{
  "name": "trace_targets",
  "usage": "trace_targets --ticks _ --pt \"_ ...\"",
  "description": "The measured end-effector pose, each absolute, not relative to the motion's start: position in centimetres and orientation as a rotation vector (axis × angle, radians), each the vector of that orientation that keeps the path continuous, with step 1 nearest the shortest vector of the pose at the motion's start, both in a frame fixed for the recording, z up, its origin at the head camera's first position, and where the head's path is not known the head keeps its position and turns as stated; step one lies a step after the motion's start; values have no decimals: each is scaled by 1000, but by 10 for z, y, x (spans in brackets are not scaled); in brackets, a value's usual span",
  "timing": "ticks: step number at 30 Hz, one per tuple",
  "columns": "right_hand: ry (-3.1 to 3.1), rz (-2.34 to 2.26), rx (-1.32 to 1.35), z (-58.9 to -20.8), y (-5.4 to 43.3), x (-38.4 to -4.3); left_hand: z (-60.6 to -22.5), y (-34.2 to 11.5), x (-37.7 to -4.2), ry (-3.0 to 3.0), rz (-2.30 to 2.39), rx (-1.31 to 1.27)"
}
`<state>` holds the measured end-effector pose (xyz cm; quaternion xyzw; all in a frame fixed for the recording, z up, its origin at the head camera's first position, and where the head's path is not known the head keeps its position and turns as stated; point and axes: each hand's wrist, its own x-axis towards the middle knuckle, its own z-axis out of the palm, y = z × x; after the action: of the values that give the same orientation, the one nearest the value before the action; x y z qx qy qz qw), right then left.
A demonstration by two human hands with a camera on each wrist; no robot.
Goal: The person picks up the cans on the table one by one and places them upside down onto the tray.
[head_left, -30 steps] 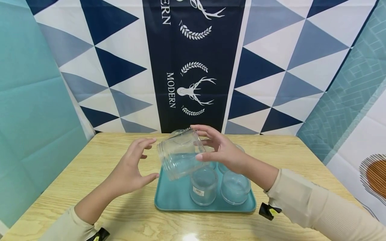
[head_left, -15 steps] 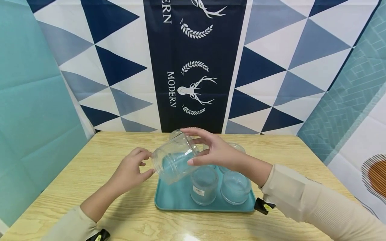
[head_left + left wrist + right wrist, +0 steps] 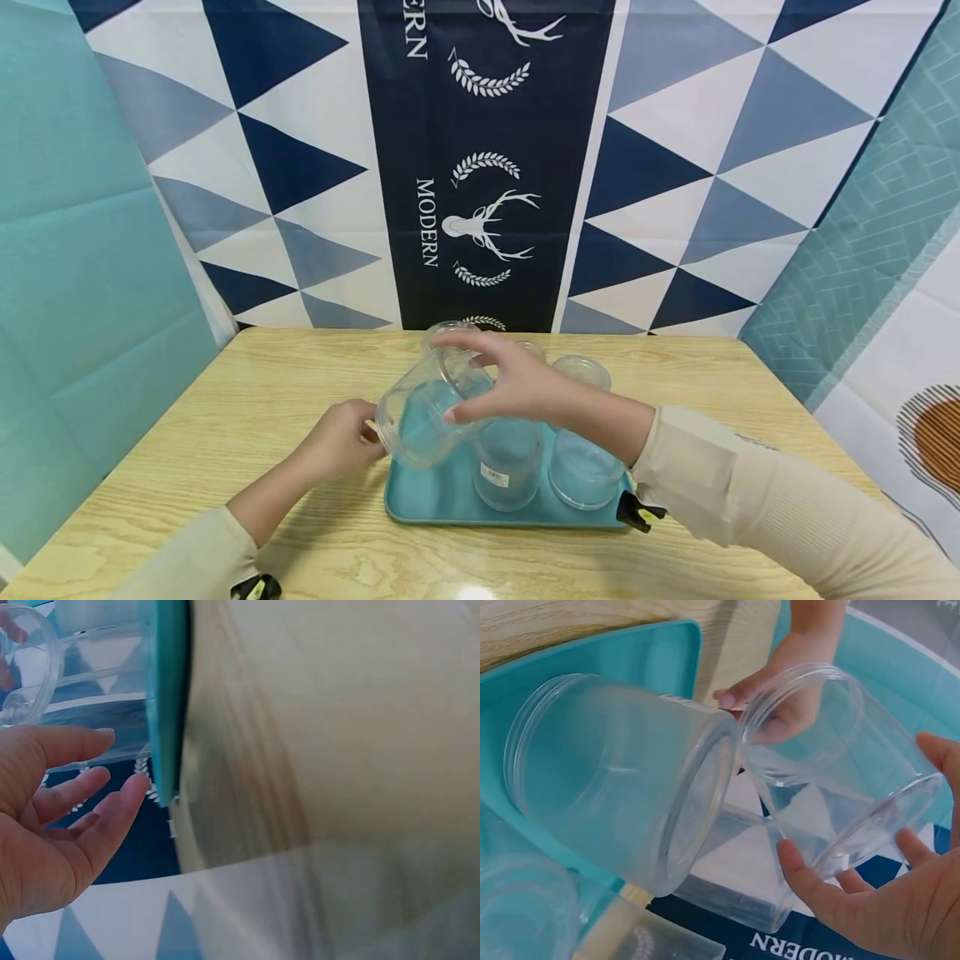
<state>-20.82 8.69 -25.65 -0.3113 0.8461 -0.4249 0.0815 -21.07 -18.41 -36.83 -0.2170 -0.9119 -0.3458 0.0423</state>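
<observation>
My right hand grips a clear plastic jar by its base end, thumb and fingers spread around it. Tilted over the tray's left part, the jar has its ridged mouth pointing left and down. In the right wrist view the jar looks see-through, with nothing visible inside. My left hand is beside the mouth, its fingers loosely bent. The left wrist view shows this hand with a gap between thumb and fingers and nothing in it.
A teal tray lies on the wooden table. It bears several clear jars: one with a barcode label at the front, another jar to its right, more behind. A patterned cloth hangs behind the table.
My right hand has carried the jar left and slightly down, tilting it further. My left hand has dropped lower, and its fingers have bent in from a wide spread beside the mouth.
</observation>
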Motion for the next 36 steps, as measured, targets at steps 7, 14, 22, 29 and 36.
trace_targets --ticks 7,14,22,29,36 --pt "2553 -1105 -1029 -257 77 -205 -381 -180 -217 -2892 -1336 -434" --pt "2596 -962 -1010 -259 67 -203 -385 -179 -223 -2921 -1640 -385" --pt "2668 -832 -909 -265 54 -199 -384 -176 -222 -2884 -1908 -328" --pt "2690 -722 -953 -272 44 -200 -386 -177 -222 -2852 -2045 -218" --pt "2736 -517 -977 -274 37 -200 -388 -180 -226 -2826 -2152 -155"
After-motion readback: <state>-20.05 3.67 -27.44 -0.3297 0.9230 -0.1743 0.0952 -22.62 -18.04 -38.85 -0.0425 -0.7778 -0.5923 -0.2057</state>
